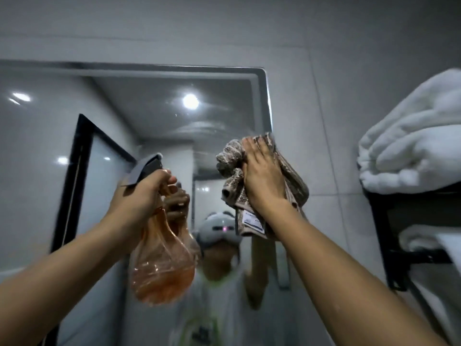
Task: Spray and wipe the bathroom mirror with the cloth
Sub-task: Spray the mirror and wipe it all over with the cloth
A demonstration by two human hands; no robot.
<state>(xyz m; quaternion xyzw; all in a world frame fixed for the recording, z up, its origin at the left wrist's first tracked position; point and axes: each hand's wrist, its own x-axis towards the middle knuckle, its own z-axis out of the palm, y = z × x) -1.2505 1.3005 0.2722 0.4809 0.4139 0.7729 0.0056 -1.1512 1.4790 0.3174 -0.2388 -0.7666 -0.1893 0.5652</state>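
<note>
The bathroom mirror (149, 116) fills the left and middle of the view, with a rounded upper right corner. My right hand (262, 178) presses a crumpled brown patterned cloth (230, 161) flat against the glass near the mirror's right edge; a white label hangs from the cloth. My left hand (147, 193) grips the neck of a clear spray bottle (162, 265) holding orange liquid, its grey trigger head pointing up and left. The bottle hangs in front of the mirror, left of the cloth. Wipe streaks show on the glass above the cloth.
A black wall rack (381, 236) at the right holds folded white towels (414, 151) on its upper shelf and more below. Grey wall tiles (324, 96) surround the mirror. The mirror reflects a black-framed door, a ceiling light and a person.
</note>
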